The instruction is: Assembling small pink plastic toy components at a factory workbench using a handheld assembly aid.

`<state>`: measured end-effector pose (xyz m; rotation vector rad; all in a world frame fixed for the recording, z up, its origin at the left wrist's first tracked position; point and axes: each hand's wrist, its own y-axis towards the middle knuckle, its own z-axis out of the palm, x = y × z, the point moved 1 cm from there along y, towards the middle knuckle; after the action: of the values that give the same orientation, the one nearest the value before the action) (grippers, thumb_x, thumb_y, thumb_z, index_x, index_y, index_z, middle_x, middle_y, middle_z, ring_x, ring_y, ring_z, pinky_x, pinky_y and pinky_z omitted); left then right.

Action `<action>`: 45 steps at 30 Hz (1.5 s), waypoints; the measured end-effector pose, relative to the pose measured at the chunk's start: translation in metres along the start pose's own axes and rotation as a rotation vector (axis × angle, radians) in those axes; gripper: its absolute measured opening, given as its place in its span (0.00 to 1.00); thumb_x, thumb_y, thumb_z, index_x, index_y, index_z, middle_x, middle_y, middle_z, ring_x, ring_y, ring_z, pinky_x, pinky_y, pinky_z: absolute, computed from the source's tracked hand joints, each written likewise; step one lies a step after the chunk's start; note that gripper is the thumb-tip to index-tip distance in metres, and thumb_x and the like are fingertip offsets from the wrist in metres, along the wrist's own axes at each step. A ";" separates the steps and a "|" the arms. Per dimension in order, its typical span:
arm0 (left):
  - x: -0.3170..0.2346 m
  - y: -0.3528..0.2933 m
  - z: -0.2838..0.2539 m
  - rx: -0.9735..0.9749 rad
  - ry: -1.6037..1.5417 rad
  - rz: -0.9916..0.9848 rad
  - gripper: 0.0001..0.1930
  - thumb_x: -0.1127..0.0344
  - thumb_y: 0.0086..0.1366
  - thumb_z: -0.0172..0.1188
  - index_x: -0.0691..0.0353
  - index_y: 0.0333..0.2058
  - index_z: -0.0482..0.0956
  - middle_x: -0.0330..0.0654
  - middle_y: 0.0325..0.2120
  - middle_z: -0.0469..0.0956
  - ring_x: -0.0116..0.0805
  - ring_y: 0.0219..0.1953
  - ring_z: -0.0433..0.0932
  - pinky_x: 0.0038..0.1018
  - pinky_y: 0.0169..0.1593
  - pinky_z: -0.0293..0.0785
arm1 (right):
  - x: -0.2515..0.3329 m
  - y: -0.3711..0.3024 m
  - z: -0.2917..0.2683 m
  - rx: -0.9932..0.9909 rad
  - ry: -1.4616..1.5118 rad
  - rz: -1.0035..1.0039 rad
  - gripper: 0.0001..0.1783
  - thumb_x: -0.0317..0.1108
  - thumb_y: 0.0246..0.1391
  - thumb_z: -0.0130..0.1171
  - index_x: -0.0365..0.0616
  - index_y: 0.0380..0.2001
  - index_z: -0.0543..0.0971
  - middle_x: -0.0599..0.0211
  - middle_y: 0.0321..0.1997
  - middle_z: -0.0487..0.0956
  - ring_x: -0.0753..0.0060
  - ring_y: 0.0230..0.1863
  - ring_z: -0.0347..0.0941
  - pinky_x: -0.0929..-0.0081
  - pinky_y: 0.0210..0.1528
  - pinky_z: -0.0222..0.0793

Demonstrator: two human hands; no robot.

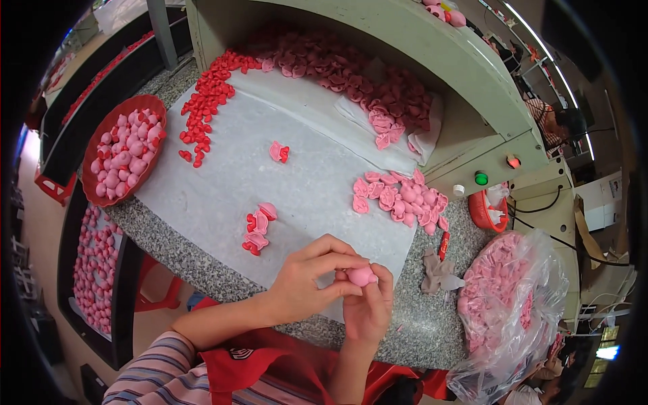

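Observation:
My left hand and my right hand meet over the near edge of the worktable. Between their fingertips they pinch a small, rounded pink toy part, smooth and shiny, with a small nub on it. Fingers cover some of it. Ahead and to the left, a little cluster of pink shells with red pieces lies on the white sheet. Farther off is one more pink shell with a red piece. Right of the hands spreads a heap of pink shells.
Red pieces are strewn at the far left. A red basket of pink-and-red parts stands at the left edge. Dark pink shells fill the pale green machine's opening. A clear plastic bag of pink parts lies right.

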<state>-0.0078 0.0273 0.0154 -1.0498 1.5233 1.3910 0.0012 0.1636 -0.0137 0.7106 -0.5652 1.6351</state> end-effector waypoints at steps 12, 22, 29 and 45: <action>0.005 -0.001 0.009 -0.094 0.194 0.198 0.15 0.79 0.44 0.62 0.62 0.34 0.79 0.42 0.33 0.74 0.33 0.35 0.76 0.24 0.36 0.75 | -0.006 0.002 -0.007 0.025 0.035 -0.085 0.10 0.31 0.55 0.49 0.44 0.41 0.70 0.53 0.45 0.71 0.61 0.44 0.69 0.67 0.45 0.68; 0.006 -0.007 -0.006 -0.133 0.192 0.126 0.14 0.70 0.45 0.64 0.60 0.34 0.76 0.42 0.32 0.73 0.36 0.34 0.73 0.27 0.38 0.70 | -0.010 0.006 0.010 -0.232 -0.028 0.064 0.15 0.36 0.57 0.44 0.34 0.40 0.69 0.49 0.37 0.73 0.62 0.30 0.73 0.75 0.29 0.72; 0.019 0.006 -0.203 -0.893 0.752 0.107 0.11 0.73 0.48 0.61 0.65 0.33 0.75 0.44 0.30 0.74 0.35 0.30 0.73 0.26 0.35 0.70 | -0.008 0.011 0.027 -0.265 -0.601 0.115 0.17 0.32 0.57 0.44 0.35 0.48 0.68 0.48 0.42 0.74 0.67 0.27 0.76 0.81 0.25 0.72; 0.105 0.095 -0.127 -0.316 0.776 -0.278 0.10 0.62 0.52 0.56 0.62 0.28 0.80 0.49 0.25 0.77 0.45 0.30 0.76 0.33 0.36 0.71 | 0.021 -0.021 0.002 -0.269 -0.762 0.041 0.12 0.26 0.53 0.49 0.32 0.40 0.73 0.54 0.36 0.77 0.70 0.28 0.75 0.78 0.31 0.71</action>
<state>-0.1355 -0.1012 -0.0429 -2.0854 1.5991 1.0928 0.0201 0.1805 0.0027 1.1196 -1.3209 1.2520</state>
